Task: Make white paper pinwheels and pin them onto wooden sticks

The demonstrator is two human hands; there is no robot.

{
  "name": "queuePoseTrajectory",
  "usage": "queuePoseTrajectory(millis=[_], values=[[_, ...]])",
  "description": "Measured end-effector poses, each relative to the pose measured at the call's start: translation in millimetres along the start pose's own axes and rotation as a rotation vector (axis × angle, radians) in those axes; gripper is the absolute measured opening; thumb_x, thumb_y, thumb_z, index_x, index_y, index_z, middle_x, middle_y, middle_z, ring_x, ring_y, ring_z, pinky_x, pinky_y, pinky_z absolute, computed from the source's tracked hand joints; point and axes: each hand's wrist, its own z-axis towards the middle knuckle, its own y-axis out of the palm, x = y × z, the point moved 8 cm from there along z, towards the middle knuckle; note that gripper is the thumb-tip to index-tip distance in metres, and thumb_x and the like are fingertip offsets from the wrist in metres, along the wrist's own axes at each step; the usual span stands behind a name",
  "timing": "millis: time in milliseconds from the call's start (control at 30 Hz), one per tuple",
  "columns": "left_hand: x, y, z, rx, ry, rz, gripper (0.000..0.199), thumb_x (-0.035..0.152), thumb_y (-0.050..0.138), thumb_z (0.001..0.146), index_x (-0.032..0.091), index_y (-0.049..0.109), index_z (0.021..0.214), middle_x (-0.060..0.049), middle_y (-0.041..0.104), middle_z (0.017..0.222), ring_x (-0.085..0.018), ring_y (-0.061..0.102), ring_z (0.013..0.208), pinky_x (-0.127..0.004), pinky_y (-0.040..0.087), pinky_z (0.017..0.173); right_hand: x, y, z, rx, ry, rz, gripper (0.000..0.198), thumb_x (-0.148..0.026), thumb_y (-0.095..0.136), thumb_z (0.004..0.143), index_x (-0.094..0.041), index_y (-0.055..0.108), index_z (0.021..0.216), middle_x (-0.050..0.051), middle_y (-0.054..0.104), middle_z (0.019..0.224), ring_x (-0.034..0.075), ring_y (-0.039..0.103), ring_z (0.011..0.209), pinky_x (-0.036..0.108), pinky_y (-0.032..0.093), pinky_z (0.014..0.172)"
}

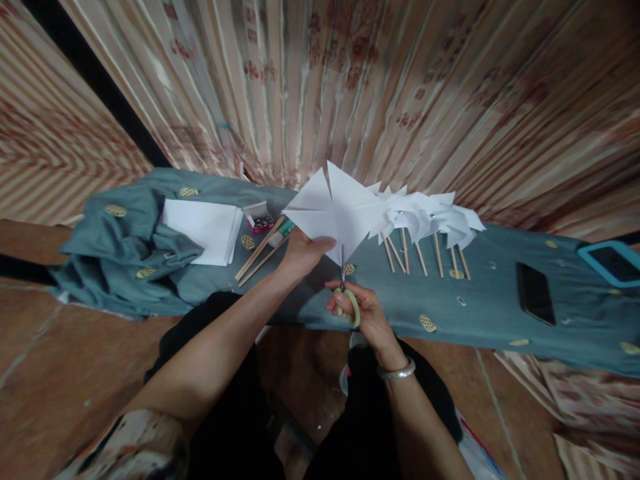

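White square paper sheet stands before you at the middle of the bench covered in grey-green cloth, held above it and turned like a diamond, one corner towards you and the far corner split by a slit. Your left hand pinches it along the near left edge, thumb on top and fingers beneath. Your right hand grasps the metal scissors with pale green loops, fingers through the handles, just on your side of that near corner. What matters most is the line between them: the blades' long axis runs away from you, from the near corner towards the sheet's middle, so the paper lies straight ahead of your right hand, while your left hand is the nearer one, touching it; how far the blades are parted is too small to tell. Right of the sheet, a row of white paper pinwheels on thin wooden sticks lies close by, with a black phone well apart beyond them. On your left lie loose pale wooden sticks, a small open red-and-white cardboard box and a stack of white paper
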Motion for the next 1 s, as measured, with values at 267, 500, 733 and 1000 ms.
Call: queuePoseTrajectory(millis=[267, 500, 733, 1000], values=[[-0.3, -1.9, 1.0, -0.011, 0.008, 0.03, 0.021, 0.019, 0.072, 0.053, 0.015, 0.066, 0.073, -0.002, 0.068, 0.073, -0.02, 0.063, 0.073, -0.033, 0.049, 0.075, 0.5, 0.3, -0.3, -0.005, 0.012, 0.001, 0.039, -0.05, 0.075, 0.068, -0.02, 0.072, 0.094, -0.001, 0.068, 0.064, 0.01, 0.056, 0.054, 0.022, 0.045, 0.052], [1.5, -1.2, -0.4, -0.016, 0.005, 0.036, 0.02, 0.019, 0.071, 0.053, 0.015, 0.065, 0.071, -0.001, 0.067, 0.071, -0.019, 0.062, 0.071, -0.032, 0.049, 0.073, 1.1, 0.2, 0.5, -0.01, 0.007, -0.025, 0.041, -0.052, 0.073, 0.07, -0.02, 0.071, 0.095, 0.001, 0.068, 0.066, 0.011, 0.057, 0.055, 0.023, 0.045, 0.052], [1.7, 0.6, 0.1, -0.037, 0.014, 0.015, 0.022, 0.019, 0.07, 0.053, 0.015, 0.064, 0.073, 0.0, 0.068, 0.073, -0.018, 0.061, 0.071, -0.032, 0.048, 0.074, 2.0, 0.3, 0.8, -0.017, 0.01, -0.04, 0.044, -0.055, 0.072, 0.07, -0.019, 0.071, 0.095, 0.001, 0.067, 0.065, 0.01, 0.055, 0.055, 0.022, 0.044, 0.051], [0.4, -0.8, 0.8, -0.031, 0.007, 0.037, 0.022, 0.019, 0.071, 0.052, 0.015, 0.065, 0.072, 0.0, 0.068, 0.071, -0.018, 0.061, 0.07, -0.031, 0.048, 0.073, -0.7, 0.3, -0.3, -0.02, 0.008, -0.05, 0.045, -0.055, 0.072, 0.069, -0.019, 0.071, 0.095, 0.0, 0.065, 0.064, 0.01, 0.055, 0.055, 0.023, 0.046, 0.052]])
